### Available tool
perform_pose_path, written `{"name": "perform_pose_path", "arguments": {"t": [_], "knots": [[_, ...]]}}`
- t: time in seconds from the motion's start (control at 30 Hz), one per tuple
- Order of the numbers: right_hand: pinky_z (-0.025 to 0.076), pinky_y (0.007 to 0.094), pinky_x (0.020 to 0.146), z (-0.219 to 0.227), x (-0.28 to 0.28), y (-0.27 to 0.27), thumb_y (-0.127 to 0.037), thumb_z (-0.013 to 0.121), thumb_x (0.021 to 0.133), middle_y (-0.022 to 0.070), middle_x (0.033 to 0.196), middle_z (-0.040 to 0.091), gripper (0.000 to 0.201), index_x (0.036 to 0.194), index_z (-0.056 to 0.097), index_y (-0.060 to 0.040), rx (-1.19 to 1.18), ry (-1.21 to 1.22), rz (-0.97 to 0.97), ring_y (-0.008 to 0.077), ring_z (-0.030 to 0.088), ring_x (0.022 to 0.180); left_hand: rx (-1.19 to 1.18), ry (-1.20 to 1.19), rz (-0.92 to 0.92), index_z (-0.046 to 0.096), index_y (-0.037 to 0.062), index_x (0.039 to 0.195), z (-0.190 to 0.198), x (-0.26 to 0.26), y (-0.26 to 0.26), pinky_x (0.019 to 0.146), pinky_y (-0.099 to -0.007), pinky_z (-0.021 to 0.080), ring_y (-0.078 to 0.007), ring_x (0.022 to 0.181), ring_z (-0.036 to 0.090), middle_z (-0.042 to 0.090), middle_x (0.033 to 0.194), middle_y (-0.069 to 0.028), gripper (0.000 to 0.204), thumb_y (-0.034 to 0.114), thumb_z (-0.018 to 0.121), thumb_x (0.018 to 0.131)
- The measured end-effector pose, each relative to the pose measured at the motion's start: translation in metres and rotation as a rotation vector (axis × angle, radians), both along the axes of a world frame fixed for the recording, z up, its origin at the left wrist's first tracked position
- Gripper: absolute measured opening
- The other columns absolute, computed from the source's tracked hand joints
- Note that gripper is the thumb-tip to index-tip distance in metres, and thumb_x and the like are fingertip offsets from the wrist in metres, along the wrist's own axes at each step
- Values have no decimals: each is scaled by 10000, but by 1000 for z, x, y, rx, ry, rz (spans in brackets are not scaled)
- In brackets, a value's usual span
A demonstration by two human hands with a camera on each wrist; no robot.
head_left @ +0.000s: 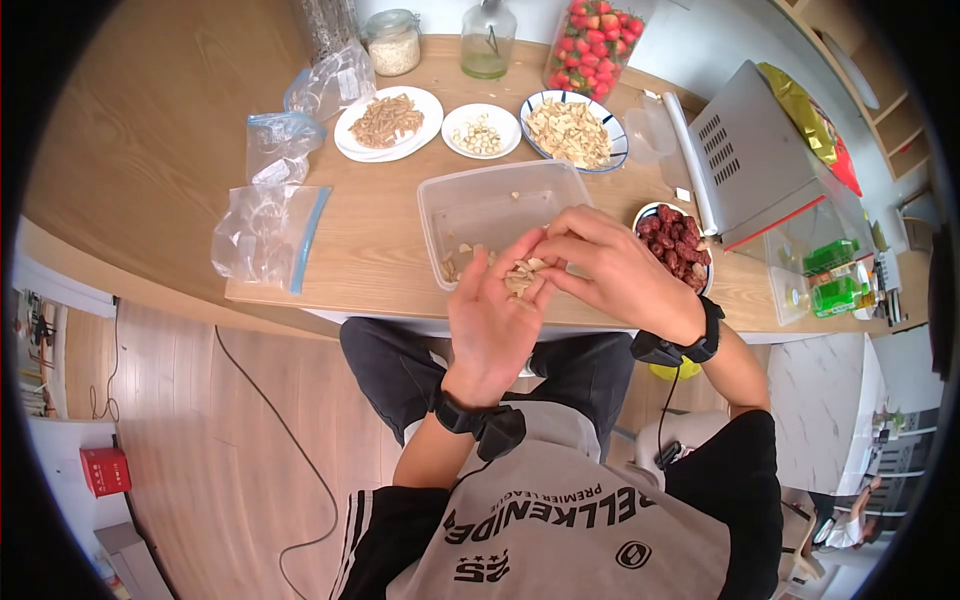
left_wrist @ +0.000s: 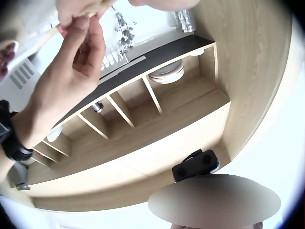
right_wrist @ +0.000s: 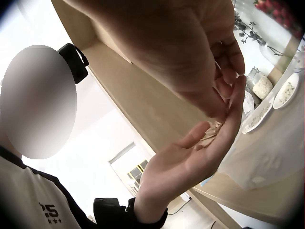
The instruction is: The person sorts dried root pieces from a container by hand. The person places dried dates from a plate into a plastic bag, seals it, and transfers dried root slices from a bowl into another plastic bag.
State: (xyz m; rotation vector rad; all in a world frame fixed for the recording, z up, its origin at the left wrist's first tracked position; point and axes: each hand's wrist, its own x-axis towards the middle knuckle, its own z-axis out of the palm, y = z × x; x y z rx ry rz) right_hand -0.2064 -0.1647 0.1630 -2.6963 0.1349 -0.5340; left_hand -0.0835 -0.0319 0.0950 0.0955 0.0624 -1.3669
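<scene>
Palm up over the near edge of a clear plastic tub (head_left: 430, 225), my left hand (head_left: 488, 325) carries a small heap of pale dried slices (head_left: 522, 276) on its fairly straight fingers. My right hand (head_left: 630, 270) comes in from the right, thumb and fingertips meeting at the heap. In the left wrist view the right hand (left_wrist: 76, 71) pinches a pale slice against the left fingers. The right wrist view has the left hand (right_wrist: 186, 162) cupped beneath, slices (right_wrist: 209, 136) lying on it. More slices lie inside the tub, partly hidden by the hands.
Behind the tub stand a plate of brown strips (head_left: 388, 120), a plate of pale seeds (head_left: 480, 132) and a bowl of dried slices (head_left: 570, 130). Red dates (head_left: 668, 240) fill a bowl at right. Plastic bags (head_left: 265, 235) lie left; strawberries (head_left: 597, 50) and a jar (head_left: 394, 45) stand farther back.
</scene>
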Motion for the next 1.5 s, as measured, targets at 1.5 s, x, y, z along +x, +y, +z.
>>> {"name": "perform_pose_path", "arguments": {"t": [1.5], "knots": [[550, 386, 776, -4, -4, 29, -49, 757, 729, 57, 1016, 573, 259, 980, 696, -73, -112, -18, -3, 264, 608, 961, -18, -132, -89, 468, -73, 1471, -4, -3, -4, 1072, -366, 463, -219, 1264, 575, 575, 1434, -146, 571, 342, 379, 1089]]}}
